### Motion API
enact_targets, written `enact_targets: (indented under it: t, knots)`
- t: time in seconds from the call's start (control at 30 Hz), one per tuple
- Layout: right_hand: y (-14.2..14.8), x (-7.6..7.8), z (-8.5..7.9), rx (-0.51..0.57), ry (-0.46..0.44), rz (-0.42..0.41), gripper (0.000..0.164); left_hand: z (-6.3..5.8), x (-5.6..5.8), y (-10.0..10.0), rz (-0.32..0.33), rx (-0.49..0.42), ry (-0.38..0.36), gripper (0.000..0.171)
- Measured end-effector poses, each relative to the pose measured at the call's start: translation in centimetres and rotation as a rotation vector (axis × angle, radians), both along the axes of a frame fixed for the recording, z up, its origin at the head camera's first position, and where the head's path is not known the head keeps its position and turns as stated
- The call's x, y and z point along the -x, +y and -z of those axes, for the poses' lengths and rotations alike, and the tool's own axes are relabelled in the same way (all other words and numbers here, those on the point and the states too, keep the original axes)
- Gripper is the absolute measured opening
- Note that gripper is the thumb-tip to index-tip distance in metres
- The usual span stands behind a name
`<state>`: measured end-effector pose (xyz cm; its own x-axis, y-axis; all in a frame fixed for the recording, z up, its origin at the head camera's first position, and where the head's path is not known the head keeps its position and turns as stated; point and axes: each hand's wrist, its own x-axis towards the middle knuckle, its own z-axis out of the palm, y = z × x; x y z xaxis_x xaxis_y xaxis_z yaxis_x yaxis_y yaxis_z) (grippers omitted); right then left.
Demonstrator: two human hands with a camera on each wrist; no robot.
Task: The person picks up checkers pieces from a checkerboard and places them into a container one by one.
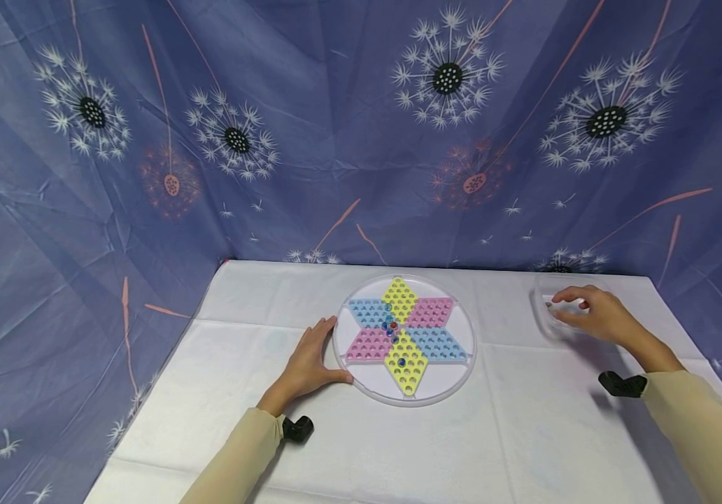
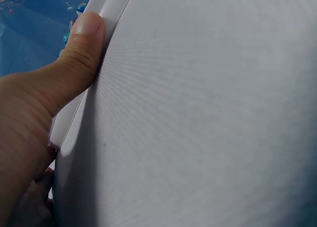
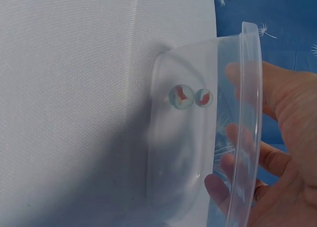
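A round white Chinese checkers board (image 1: 449,381) with a yellow, pink and blue star lies on the table. Several glass marbles sit near its middle, and a dark blue marble (image 1: 401,362) is in the lower yellow point. My left hand (image 1: 306,364) rests spread against the board's left rim; its thumb (image 2: 81,48) touches the edge in the left wrist view. At the right, my right hand (image 1: 597,318) reaches over a clear plastic container (image 1: 540,315). Its fingers are apart inside the rim, holding nothing visible. In the right wrist view, red-and-white marbles (image 3: 182,96) show at the container's bottom.
A white cloth (image 1: 241,301) covers the table. Behind and to the left hangs a blue curtain (image 1: 336,140) with dandelion prints. A black wrist camera (image 1: 622,384) is strapped at the right sleeve, another (image 1: 298,429) at the left.
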<state>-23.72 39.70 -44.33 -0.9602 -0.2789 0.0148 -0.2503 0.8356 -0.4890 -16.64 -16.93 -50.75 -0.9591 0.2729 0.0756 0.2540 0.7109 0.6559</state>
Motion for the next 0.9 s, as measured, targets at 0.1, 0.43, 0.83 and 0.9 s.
enact_targets:
  t: [0.1, 0.43, 0.83, 0.9]
  knots:
    - [0.0, 0.2, -0.1, -0.006, 0.007, -0.006, 0.037, 0.0, 0.0, 0.0, -0.001, -0.003, -0.004, 0.128]
    - [-0.6, 0.5, -1.0, 0.014, 0.106, -0.019, 0.038, -0.1, 0.0, 0.0, -0.008, 0.011, -0.022, 0.129]
    - [-1.5, 1.4, -2.9, 0.021, 0.075, -0.03, 0.044, 0.2, 0.1, -0.1, -0.004, 0.013, -0.021, 0.128]
    - [-1.7, 1.6, -3.1, 0.023, 0.084, -0.03, 0.044, 0.2, 0.1, -0.1, -0.005, 0.017, -0.022, 0.128]
